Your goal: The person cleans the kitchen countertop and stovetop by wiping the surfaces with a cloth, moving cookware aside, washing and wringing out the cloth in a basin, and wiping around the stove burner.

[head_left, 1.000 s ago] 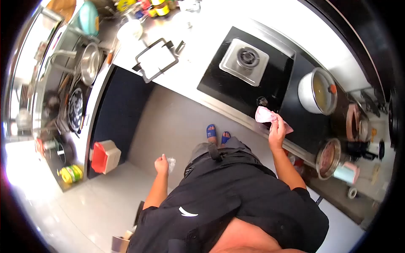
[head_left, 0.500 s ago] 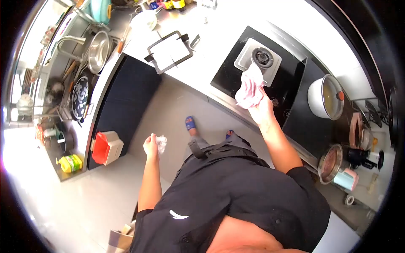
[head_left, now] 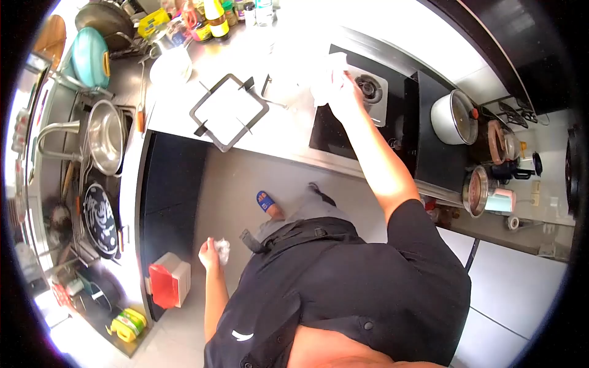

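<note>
My right hand [head_left: 347, 101] is closed on a pale pink-and-white cloth [head_left: 328, 80], held at the left edge of the black gas stove [head_left: 334, 126], near the burner [head_left: 369, 89]. Low on the left, over the floor, my left hand [head_left: 209, 253] is closed on a crumpled, whitish, see-through wad [head_left: 222, 250]. A black pan support [head_left: 228, 147] lies on the white counter [head_left: 279, 132], left of the stove.
A lidded white pot [head_left: 444, 119] stands right of the stove. Bottles [head_left: 216, 18] line the back of the counter. At left are a steel basin [head_left: 105, 136], a patterned oval pan [head_left: 100, 221] and a red-lined bin [head_left: 175, 279].
My right hand with the cloth has moved from over the burner to the stove's left edge. The view has shifted, and my left hand appears lower, still holding the wad.
</note>
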`<action>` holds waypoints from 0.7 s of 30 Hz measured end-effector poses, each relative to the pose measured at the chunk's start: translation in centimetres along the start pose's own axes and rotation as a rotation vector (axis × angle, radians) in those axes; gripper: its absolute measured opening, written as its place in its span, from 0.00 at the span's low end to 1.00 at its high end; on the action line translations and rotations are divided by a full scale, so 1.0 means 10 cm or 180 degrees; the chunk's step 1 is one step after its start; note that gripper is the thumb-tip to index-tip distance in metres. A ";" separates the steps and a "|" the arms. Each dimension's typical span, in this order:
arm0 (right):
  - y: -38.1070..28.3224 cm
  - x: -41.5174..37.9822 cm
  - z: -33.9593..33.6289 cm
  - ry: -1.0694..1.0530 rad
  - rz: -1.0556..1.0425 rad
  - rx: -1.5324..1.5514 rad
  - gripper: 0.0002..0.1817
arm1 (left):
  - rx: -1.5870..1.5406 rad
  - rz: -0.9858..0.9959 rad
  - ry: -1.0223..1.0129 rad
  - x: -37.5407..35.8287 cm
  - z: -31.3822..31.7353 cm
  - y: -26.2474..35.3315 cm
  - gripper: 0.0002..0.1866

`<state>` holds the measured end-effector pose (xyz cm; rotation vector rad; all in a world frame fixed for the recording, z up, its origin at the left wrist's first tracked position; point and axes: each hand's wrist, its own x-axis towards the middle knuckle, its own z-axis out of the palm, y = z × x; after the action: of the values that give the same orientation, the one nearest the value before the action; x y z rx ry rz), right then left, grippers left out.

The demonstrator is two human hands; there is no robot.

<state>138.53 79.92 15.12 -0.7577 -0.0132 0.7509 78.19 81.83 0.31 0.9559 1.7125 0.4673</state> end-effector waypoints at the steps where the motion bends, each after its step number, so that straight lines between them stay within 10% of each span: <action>1: 0.05 0.15 -0.03 -0.0071 -0.0004 -0.0069 0.16 | -0.0031 -0.0010 -0.0042 -0.05 -0.03 0.10 0.15; 5: 0.28 0.61 -0.16 -0.0359 -0.0040 -0.0701 0.10 | -0.0344 -0.0300 0.0127 0.07 -0.07 -0.05 0.14; 9: 0.67 0.96 -0.31 -0.0503 -0.0203 -0.4214 0.24 | -0.0393 -0.0331 0.0259 -0.04 -0.05 0.04 0.14; 11: 1.06 1.25 -0.69 -0.0924 -0.2686 -0.6673 0.28 | -0.0094 -0.0275 0.0296 -0.15 0.02 0.28 0.15; 12: 1.06 1.19 -0.57 -0.1208 -0.1622 -0.6403 0.30 | -0.0083 -0.0252 0.0246 -0.23 0.09 0.49 0.16; 21: 0.76 1.53 -0.41 -0.0460 -0.1446 -0.7040 0.31 | 0.0990 0.0744 -0.0366 0.27 1.16 1.87 0.23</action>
<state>146.38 90.53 3.57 -2.6239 -1.2762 0.0327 95.49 93.50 7.84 1.3908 1.6036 0.2934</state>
